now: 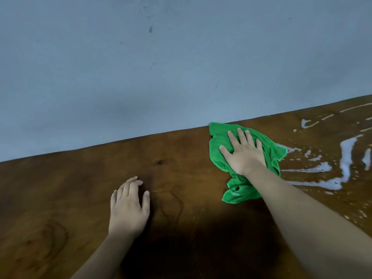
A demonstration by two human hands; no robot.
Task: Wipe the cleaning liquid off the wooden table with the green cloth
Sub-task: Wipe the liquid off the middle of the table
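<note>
Mid-wipe here. The right hand [242, 153] lies flat with fingers spread, pressing the cloth [216, 156] onto the table [80, 178] near its far edge, by the wall [141, 57]. Streaks of liquid [345, 158] lie just beside the cloth toward the right end, so I'd guess the next move is a firm sweep that way. The left hand [128, 206] rests open on the wood, holding nothing, arm propped.

The right hand [244, 153] covers the middle of the green cloth [239, 190]. The cloth hides the wet table [181, 158] under it. The white liquid [346, 158] runs off the picture's right side. Both arms get cut off at the bottom
</note>
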